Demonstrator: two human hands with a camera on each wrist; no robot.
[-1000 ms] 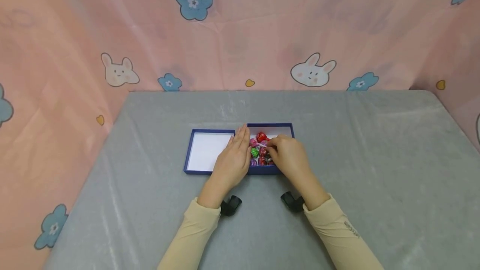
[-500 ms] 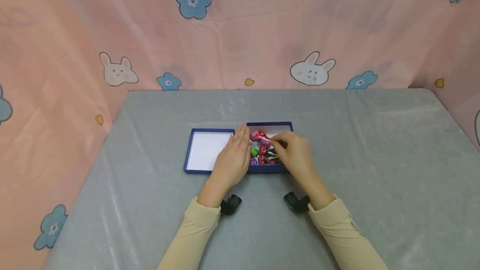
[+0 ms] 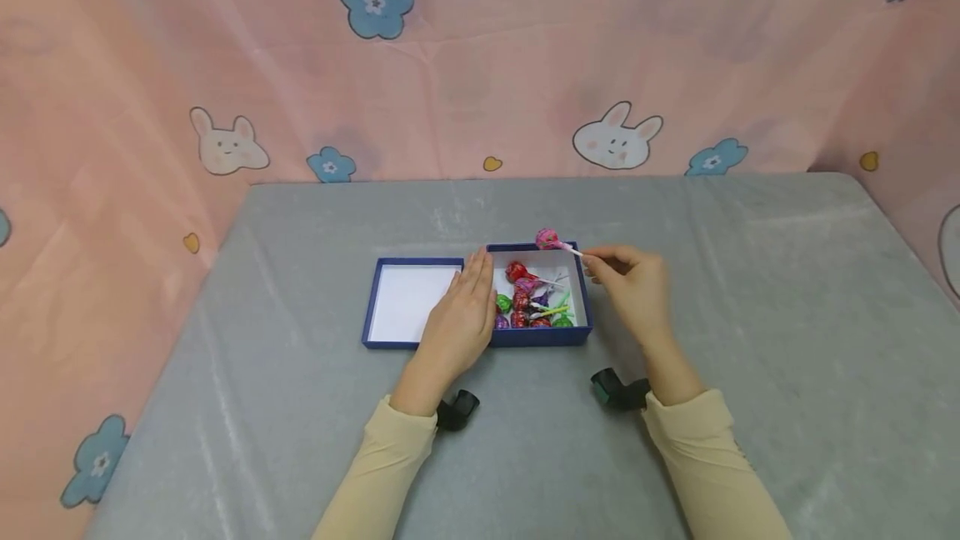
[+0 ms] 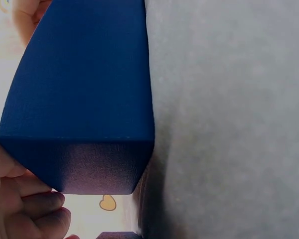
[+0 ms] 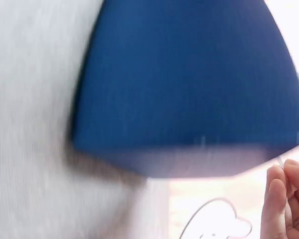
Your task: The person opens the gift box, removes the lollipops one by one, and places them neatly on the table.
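Observation:
My right hand point(image 3: 633, 290) pinches the white stick of a pink lollipop point(image 3: 547, 238), held up over the far right corner of a blue box point(image 3: 542, 338). Several wrapped lollipops point(image 3: 521, 300) in red, green, purple and pink lie inside that box. Against the box's left side rests my left hand point(image 3: 459, 315), its fingers straight and together. The blue box wall point(image 4: 79, 79) fills much of the left wrist view, the left fingers point(image 4: 45, 219) beside its corner. In the right wrist view the right fingers point(image 5: 284, 199) grip the thin stick; the candy head is hidden there.
Left of the left hand lies a shallow blue-rimmed box lid point(image 3: 408, 307) with a white inside. Both stand on a grey-covered table point(image 3: 750, 315). Behind hangs a pink curtain point(image 3: 480, 65) printed with rabbits and flowers.
My right hand has lifted the pink lollipop out of the box and moved right and up with it. My left hand stays at the box's left side.

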